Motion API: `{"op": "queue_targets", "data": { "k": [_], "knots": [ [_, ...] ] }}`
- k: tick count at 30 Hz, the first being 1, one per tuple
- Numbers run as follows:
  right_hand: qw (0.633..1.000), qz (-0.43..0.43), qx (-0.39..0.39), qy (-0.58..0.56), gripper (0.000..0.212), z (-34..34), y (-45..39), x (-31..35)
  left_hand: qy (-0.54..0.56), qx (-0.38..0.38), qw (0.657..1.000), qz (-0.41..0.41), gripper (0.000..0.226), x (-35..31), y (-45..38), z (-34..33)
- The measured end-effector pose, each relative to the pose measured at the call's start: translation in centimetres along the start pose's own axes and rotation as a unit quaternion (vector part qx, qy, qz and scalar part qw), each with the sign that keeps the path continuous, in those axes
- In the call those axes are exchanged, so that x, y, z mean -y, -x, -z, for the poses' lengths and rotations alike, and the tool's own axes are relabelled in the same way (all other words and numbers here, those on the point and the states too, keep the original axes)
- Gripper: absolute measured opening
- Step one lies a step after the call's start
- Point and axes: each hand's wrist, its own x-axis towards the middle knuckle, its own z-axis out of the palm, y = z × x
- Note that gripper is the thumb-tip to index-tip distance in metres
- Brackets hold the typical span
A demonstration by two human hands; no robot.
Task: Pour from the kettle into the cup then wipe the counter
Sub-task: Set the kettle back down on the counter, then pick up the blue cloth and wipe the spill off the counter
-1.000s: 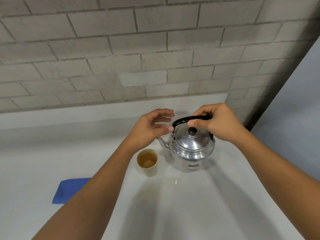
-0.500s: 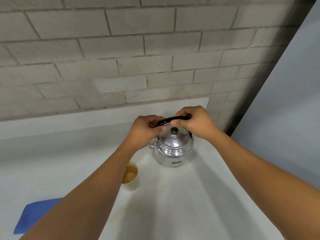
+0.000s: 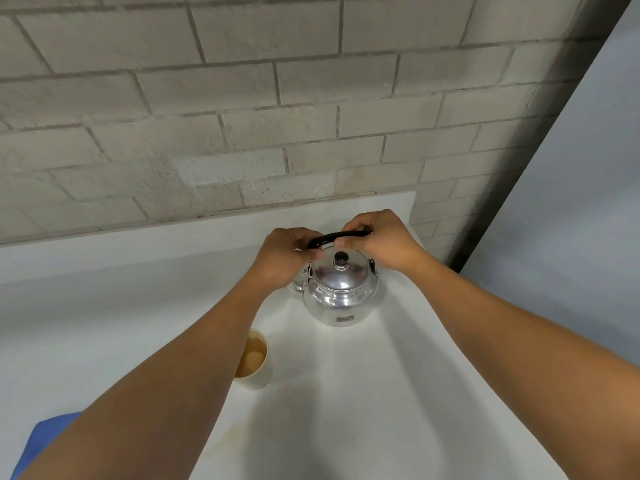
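Note:
A shiny metal kettle (image 3: 341, 294) with a black knob and black handle stands upright on the white counter (image 3: 363, 393), near its back right corner. My right hand (image 3: 379, 240) grips the right part of the handle. My left hand (image 3: 287, 254) holds the handle's left end, above the spout. A cream cup (image 3: 256, 362) with brownish liquid stands nearer to me, partly hidden by my left forearm. A blue cloth (image 3: 52, 427) lies at the lower left, mostly covered by that forearm.
A grey brick wall (image 3: 242, 116) rises behind the counter's raised back ledge. The counter's right edge runs diagonally down the right side, with a grey surface (image 3: 571, 220) beyond it. A faint brownish stain (image 3: 228, 441) marks the counter in front of the cup.
My left hand has closed onto the left end of the kettle handle. The kettle has shifted toward the back right corner, away from the cup, as the view has tilted.

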Motion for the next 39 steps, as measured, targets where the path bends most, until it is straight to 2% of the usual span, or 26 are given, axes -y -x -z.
{"op": "queue_targets", "data": {
  "k": [6,11,15,18,21,28,31,36,39],
  "knots": [
    [1.000,-0.003,0.012,0.017,0.019,0.4,0.0,0.2,-0.002,0.002,1.000,0.000,0.032,0.1,0.3,0.0],
    [0.996,0.016,0.037,0.085,0.033,0.9,0.5,1.6,0.018,0.014,1.000,-0.003,0.056,-0.3,2.2,1.0],
    [0.986,0.086,0.030,0.141,0.034,0.1,2.0,3.9,0.011,-0.019,0.999,-0.033,0.046,-0.5,5.7,3.9],
    [0.978,0.132,0.054,0.155,0.033,-1.7,3.9,6.6,-0.011,-0.038,0.999,-0.034,0.038,-0.2,9.7,7.1],
    [0.977,0.143,0.104,0.119,0.033,-4.9,6.6,9.3,-0.021,-0.052,0.998,-0.013,0.032,0.8,14.0,10.6],
    [0.979,0.104,0.176,-0.011,0.032,-16.5,13.6,12.5,-0.087,-0.016,0.992,0.091,0.032,6.2,22.6,18.0],
    [0.980,0.058,0.187,0.019,0.031,-22.0,15.1,12.6,-0.107,-0.017,0.984,0.143,0.035,9.9,25.2,20.2],
    [0.980,-0.006,0.195,0.049,0.047,-29.6,17.1,10.2,-0.209,0.028,0.964,0.164,0.046,15.3,27.7,21.6],
    [0.973,-0.026,0.204,0.106,0.055,-32.2,17.8,8.9,-0.247,0.024,0.951,0.184,0.049,18.1,28.4,21.4]
  ]
}}
